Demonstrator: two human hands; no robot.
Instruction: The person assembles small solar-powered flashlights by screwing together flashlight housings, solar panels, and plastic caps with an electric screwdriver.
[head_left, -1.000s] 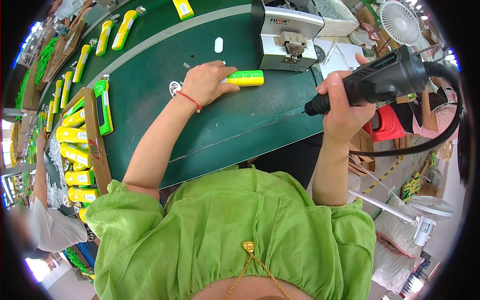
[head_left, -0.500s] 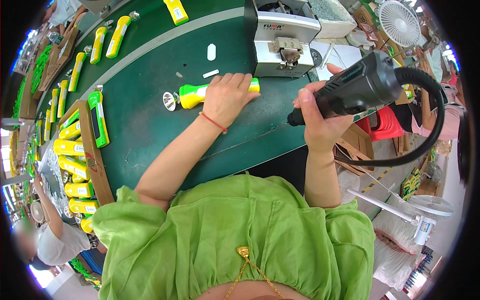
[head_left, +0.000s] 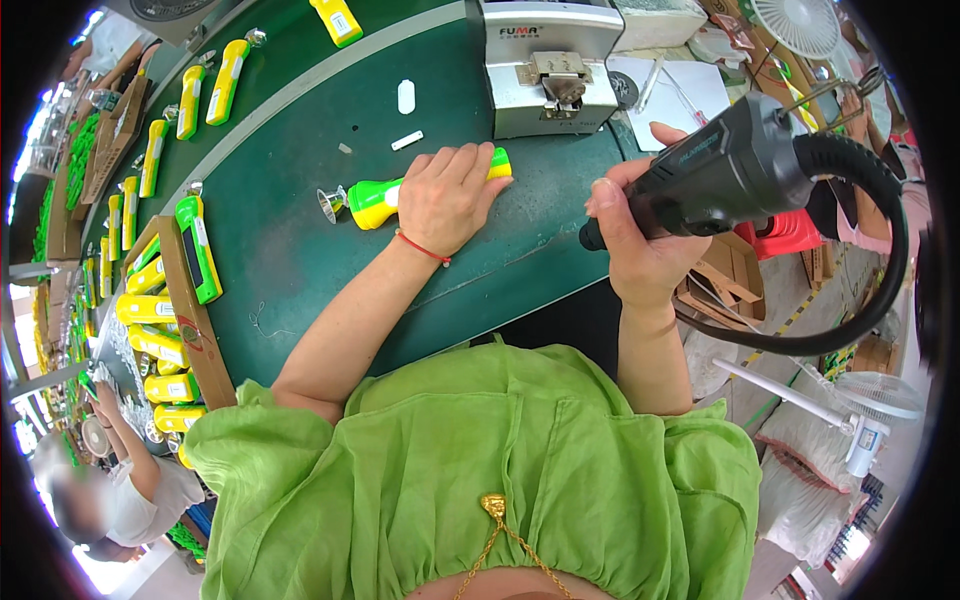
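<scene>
The left hand (head_left: 443, 198) lay over a yellow-and-green flashlight (head_left: 370, 205), with its fingers and thumb curled round the middle; that flashlight lay on its side on the green tabletop (head_left: 290, 275), in front of the person, with its wide end to the left and its thin end poking out by the thumb; a shiny cup-shaped reflector (head_left: 331, 205) sat just beside the wide end; a red bracelet (head_left: 425, 250) went round the left wrist.

The right hand (head_left: 645, 235) was closed round a black electric screwdriver (head_left: 725, 175) and held it up over the table's edge; its nose pointed left, apart from the flashlight; a thick black cable (head_left: 880, 300) curved down from its back end.

Past the left hand lay a small white strip (head_left: 407, 140) and, farther off, a white oval plate (head_left: 406, 97); a silver machine (head_left: 553, 80) stood near the flashlight's thin end; to the left, a green-and-yellow flashlight with a dark panel (head_left: 199, 250) leaned by a cardboard box (head_left: 205, 335), and more yellow flashlights (head_left: 152, 309) lay piled inside the box.
</scene>
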